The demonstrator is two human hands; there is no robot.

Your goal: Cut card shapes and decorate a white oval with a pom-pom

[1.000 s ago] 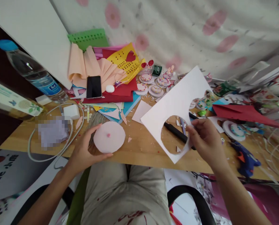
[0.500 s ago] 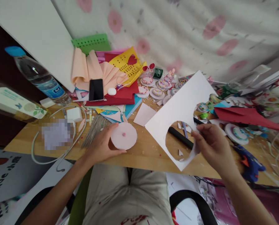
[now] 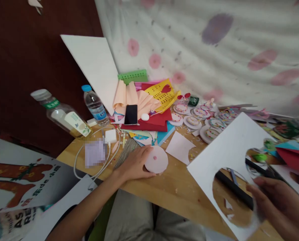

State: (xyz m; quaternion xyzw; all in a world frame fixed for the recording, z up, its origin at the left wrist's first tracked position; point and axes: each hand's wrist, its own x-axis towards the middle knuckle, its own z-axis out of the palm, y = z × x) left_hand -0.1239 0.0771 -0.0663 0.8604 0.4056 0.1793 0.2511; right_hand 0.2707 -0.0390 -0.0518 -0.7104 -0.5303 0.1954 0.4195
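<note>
Our left hand has its thumb and fingers curved around the edge of a round pale disc near the front of the wooden table; we can't tell if the disc touches the wood. Our right hand pinches a white sheet beside its big round hole. The step now looks like holding these two apart, and we think moving them calls for a soft grip, since the sheet's thin rim could bend. The disc looks flat and smooth, with a little pink dot near its middle
</note>
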